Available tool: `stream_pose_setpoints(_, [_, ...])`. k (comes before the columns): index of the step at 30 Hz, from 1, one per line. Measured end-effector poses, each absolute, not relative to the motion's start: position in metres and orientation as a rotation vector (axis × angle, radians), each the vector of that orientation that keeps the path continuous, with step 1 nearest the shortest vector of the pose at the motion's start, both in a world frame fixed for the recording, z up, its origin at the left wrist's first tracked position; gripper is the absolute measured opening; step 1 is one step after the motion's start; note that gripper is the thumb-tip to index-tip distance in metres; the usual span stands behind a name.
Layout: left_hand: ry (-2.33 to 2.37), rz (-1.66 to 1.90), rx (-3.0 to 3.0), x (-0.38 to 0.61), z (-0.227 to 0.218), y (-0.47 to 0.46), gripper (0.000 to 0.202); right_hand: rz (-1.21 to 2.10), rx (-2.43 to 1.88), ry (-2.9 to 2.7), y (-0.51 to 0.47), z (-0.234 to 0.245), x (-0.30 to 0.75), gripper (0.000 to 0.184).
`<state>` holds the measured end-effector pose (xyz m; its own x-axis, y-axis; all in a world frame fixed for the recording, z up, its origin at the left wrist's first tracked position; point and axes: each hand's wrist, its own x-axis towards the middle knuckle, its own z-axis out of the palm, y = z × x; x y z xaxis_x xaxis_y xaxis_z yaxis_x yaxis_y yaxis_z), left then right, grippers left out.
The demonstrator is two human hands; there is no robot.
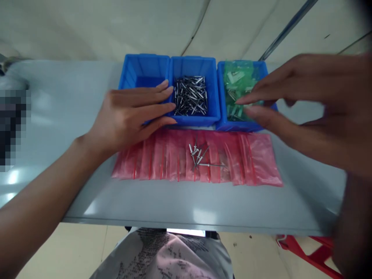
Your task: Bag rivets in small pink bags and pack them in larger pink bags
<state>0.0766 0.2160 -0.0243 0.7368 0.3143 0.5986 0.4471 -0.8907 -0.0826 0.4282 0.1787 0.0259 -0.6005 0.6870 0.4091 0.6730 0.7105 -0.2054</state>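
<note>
My left hand [132,116] lies flat with fingers stretched out, over the front of the empty left blue bin [139,69] and the left end of a row of pink zip bags [258,159]. My right hand [314,104] hovers close to the camera with fingers spread, thumb and forefinger apart, in front of the right blue bin [223,124] filled with green bags [238,79]. It holds nothing I can see. The middle blue bin [213,91] holds several metal rivets [190,95]. A few loose rivets [198,155] lie on the pink bags.
A grey table [174,205] carries everything; its front edge is near my lap. A red plastic frame [308,254] sits on the floor at lower right. A metal pole [287,29] slants behind the bins.
</note>
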Motion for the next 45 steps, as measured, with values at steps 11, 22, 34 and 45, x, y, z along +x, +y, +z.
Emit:
stream_pose_setpoints(11, [-0.577, -0.806, -2.735, 0.083, -0.015, 0.204, 0.036, 0.007, -0.952, -2.353, 0.172, -0.016, 0.406, 0.017])
stream_pose_setpoints(22, [-0.584, -0.815, -2.85, 0.079, -0.013, 0.199, 0.029, -0.363, -0.818, -2.504, 0.158, -0.013, 0.399, 0.032])
stream_pose_setpoints(34, [-0.492, -0.721, -2.728, 0.08, -0.011, 0.201, 0.027, -0.124, -0.535, -2.64, 0.143, -0.02, 0.376, 0.014])
stream_pose_setpoints(45, [-0.622, -0.681, -2.614, 0.095, -0.006, 0.182, 0.028, 0.082, -0.668, -2.427, 0.142, -0.01, 0.373, 0.011])
